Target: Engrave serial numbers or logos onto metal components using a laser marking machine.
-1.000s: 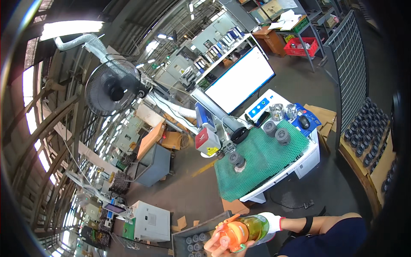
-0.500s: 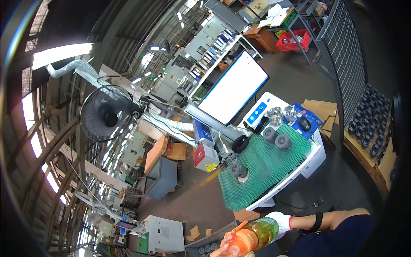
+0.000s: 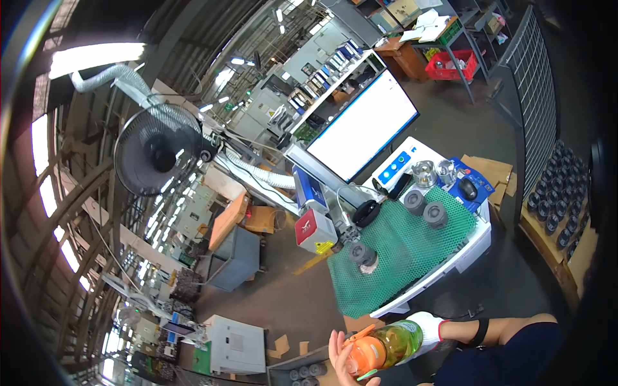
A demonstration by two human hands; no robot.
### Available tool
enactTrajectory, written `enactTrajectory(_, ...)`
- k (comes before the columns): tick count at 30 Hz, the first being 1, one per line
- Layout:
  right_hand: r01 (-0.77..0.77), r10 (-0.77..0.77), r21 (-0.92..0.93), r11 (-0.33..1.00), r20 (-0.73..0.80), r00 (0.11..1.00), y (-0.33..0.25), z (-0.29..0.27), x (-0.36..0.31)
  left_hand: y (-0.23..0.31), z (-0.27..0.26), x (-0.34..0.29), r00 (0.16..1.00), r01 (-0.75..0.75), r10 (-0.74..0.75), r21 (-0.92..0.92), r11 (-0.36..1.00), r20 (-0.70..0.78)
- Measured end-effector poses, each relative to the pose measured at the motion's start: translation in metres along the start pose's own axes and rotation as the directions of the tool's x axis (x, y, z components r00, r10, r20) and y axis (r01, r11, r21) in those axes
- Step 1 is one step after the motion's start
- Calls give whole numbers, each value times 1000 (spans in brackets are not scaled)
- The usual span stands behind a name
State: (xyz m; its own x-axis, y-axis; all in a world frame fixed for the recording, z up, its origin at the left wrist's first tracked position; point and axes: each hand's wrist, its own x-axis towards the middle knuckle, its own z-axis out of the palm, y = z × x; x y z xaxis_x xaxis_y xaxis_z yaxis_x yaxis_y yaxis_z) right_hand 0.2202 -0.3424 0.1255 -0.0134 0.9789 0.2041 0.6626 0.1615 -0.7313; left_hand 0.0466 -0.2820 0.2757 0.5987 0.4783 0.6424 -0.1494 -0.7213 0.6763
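- Your right hand [image 3: 426, 329], in a white glove, has its grip wrapped around the body of a clear bottle [image 3: 386, 344] of green-yellow liquid, at the lower edge of the view.
- Your bare left hand [image 3: 342, 357] is at the bottle's orange cap [image 3: 360, 350], fingers spread up beside it and palm against it; the grip is loose, not clenched.
- The bottle lies nearly sideways, cap toward your left.
- Beyond it, well apart, the white worktop [image 3: 473, 241] carries a green mesh mat [image 3: 405, 251] with dark round parts [image 3: 425, 207].
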Motion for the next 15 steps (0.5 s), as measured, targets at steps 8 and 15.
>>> enactTrajectory(8,-132,132,-77,988,-3,991,15,26,25,-87,-50,8,949,164,-142,-57,985,283)
enactTrajectory(15,-143,155,114,983,-101,983,82,2,4,-86,23,63,973,-129,133,-31,991,188)
